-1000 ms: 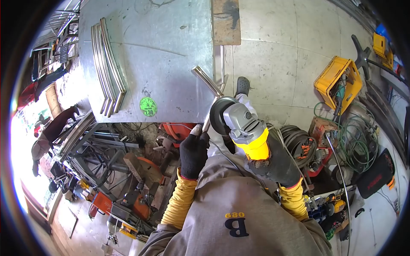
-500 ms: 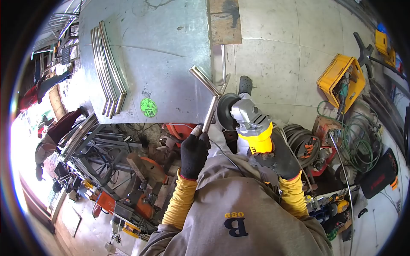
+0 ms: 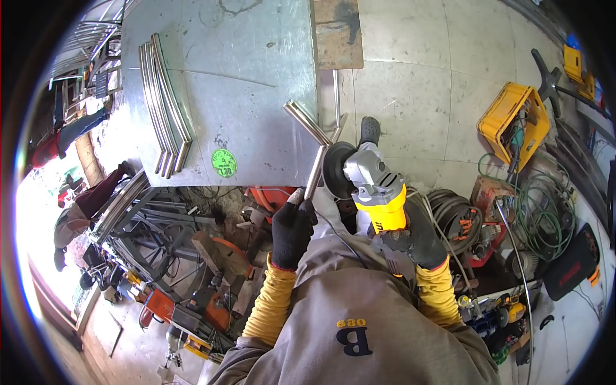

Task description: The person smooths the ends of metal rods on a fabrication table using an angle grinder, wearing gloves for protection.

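Grip of left hand [image 3: 292,231] closed round bent steel tube [image 3: 314,170] — tube raised at tabletop [image 3: 244,77] edge | angle grinder [image 3: 375,189] clasped in right hand [image 3: 417,240] — disc [image 3: 333,168] set just beside tube.

A bent tube [image 3: 312,151] rose from the left hand [image 3: 292,231] to the near right corner of a metal table [image 3: 256,96], with the angle grinder [image 3: 372,183] in the right hand [image 3: 417,240] just to its right. A bundle of curved tubes [image 3: 163,109] lay on the table's left side. A crate [image 3: 513,125] sat on the floor far to the right, with coiled cables [image 3: 539,212] in front of it.
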Tool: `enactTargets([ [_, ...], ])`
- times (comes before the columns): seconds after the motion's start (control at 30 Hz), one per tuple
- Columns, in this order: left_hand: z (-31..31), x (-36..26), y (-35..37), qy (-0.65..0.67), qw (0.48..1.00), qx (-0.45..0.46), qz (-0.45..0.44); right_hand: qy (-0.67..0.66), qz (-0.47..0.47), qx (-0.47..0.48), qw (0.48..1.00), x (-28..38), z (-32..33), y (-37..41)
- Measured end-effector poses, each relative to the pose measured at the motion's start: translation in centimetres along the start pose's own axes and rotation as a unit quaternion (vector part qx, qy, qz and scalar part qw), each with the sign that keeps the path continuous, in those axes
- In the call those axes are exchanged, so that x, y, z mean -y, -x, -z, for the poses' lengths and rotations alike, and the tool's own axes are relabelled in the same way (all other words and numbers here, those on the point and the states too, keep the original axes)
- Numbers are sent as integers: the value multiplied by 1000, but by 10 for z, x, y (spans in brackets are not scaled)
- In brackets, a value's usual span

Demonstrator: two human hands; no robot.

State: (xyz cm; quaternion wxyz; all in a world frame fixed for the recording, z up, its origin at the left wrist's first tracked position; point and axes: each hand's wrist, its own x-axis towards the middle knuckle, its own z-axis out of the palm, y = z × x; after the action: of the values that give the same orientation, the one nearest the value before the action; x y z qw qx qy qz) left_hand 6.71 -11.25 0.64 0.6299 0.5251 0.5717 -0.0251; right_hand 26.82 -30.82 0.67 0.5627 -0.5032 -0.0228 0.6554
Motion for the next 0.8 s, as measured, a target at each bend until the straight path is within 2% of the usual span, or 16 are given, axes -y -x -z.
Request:
enactTargets([
  [0.23, 3, 3, 0, 12, 1000, 11, 23, 44, -3, 18, 999, -3, 5, 0],
  [0.33, 3, 2, 0, 1, 1000, 13, 23, 61, 20, 8, 998, -3, 4, 2],
  [0.4, 3, 2, 0, 8, 1000, 11, 26, 116, 89, -23, 989, -5, 2, 2],
  [0.53, 3, 3, 0, 13, 1000, 6, 26, 68, 28, -5, 997, -3, 4, 0],
  [0.6, 3, 6, 0, 20, 1000, 6, 24, -29, -4, 5, 1000, -10, 6, 0],
  [0.63, 3, 7, 0, 27, 999, 7, 22, -29, -4, 5, 1000, -9, 6, 1],
  [0.7, 3, 5, 0, 26, 999, 9, 26, 84, -11, 7, 996, -6, 8, 1],
  [0.73, 3, 4, 0, 25, 999, 10, 30, 84, -11, 7, 996, -8, 9, 2],
  [0.8, 3, 3, 0, 26, 999, 8, 28, 4, 19, -5, 1000, -17, 10, 4],
])
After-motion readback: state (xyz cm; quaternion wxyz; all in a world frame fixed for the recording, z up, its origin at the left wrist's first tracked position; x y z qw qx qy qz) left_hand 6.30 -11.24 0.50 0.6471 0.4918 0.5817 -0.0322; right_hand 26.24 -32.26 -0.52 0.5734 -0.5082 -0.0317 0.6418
